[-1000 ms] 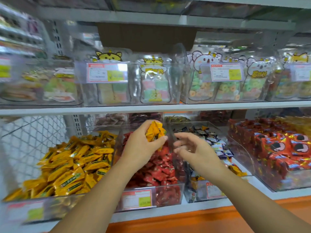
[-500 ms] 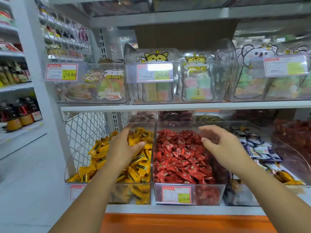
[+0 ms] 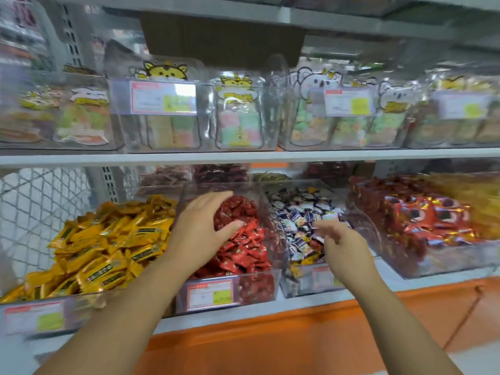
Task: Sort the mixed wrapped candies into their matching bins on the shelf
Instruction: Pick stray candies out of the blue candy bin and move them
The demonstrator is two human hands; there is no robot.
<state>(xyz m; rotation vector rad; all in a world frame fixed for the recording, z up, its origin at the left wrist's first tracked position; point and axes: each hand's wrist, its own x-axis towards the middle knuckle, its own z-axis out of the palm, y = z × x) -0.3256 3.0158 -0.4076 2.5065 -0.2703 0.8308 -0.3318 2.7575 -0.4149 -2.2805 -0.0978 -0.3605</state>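
Observation:
Three clear bins stand side by side on the lower shelf. The left bin (image 3: 32, 318) holds yellow wrapped candies (image 3: 108, 250). The middle bin (image 3: 259, 289) is filled with red wrapped candies (image 3: 243, 250). The right bin (image 3: 305, 285) contains mixed blue-and-white candies (image 3: 300, 212). My left hand (image 3: 203, 231) reaches over the red candies with fingers spread and holds nothing I can see. My right hand (image 3: 338, 244) hovers over the front of the mixed bin, fingers loosely curled and empty.
A further bin of red-and-black packets (image 3: 422, 226) sits at the right. The upper shelf (image 3: 243, 155) carries clear boxes of pastel sweets with price labels. A wire mesh panel (image 3: 40, 207) closes the left end. An orange base (image 3: 297, 334) runs below.
My left hand held a yellow candy, carried it over the yellow bin, and now is empty over the red bin. My right hand moved from the red bin's rim to the mixed bin.

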